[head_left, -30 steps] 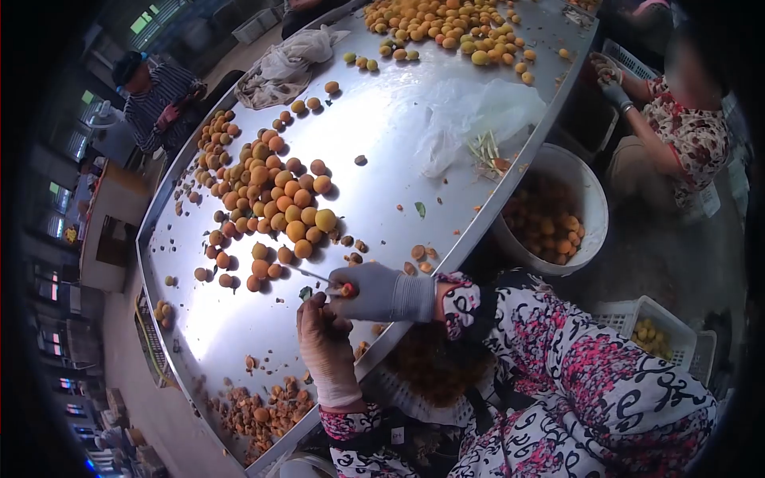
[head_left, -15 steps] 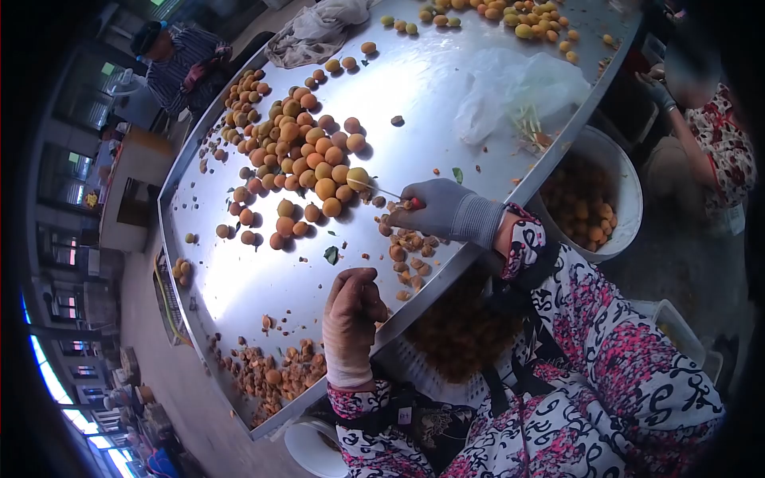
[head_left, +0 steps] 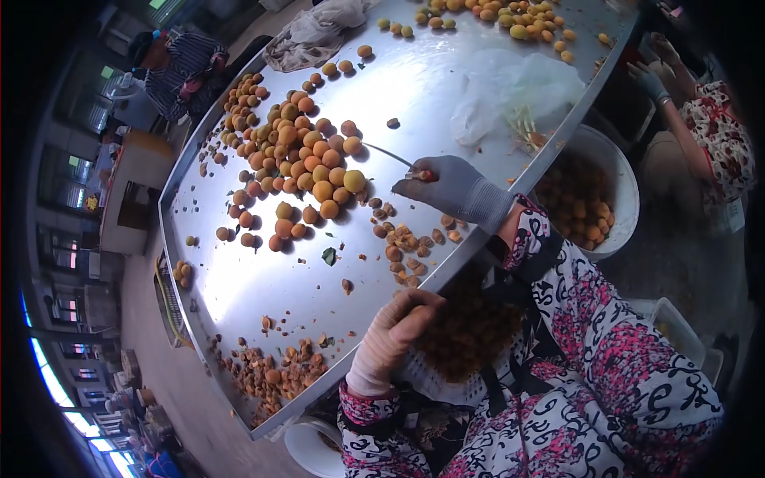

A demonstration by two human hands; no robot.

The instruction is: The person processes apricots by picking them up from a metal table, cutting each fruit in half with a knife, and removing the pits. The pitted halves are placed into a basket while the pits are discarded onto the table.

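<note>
In the head view, my right hand [head_left: 454, 190], in a grey glove, is closed around the red handle of a thin-bladed knife [head_left: 388, 153]. Its blade points left toward a pile of apricots [head_left: 307, 151] on the metal table [head_left: 239, 295]. My left hand [head_left: 398, 331], with pale wrapping over the palm and wrist, hangs at the table's near edge beside a basket of dark fruit [head_left: 466, 338]. Its fingers are bent together; what they hold, if anything, is hidden. Between my hands lie small brown pits or fruit pieces [head_left: 402, 243].
A white bucket of apricots [head_left: 629, 199] stands right of the table. Fruit scraps [head_left: 275, 374] lie in the near left corner. A clear plastic bag [head_left: 510, 92] and a grey cloth [head_left: 315, 36] rest farther back. One person sits at right, another at far left.
My left hand has moved right and turned toward the basket's side of the edge. My right hand has risen slightly, drawing the knife away from the front apricots and swinging its blade upward.
</note>
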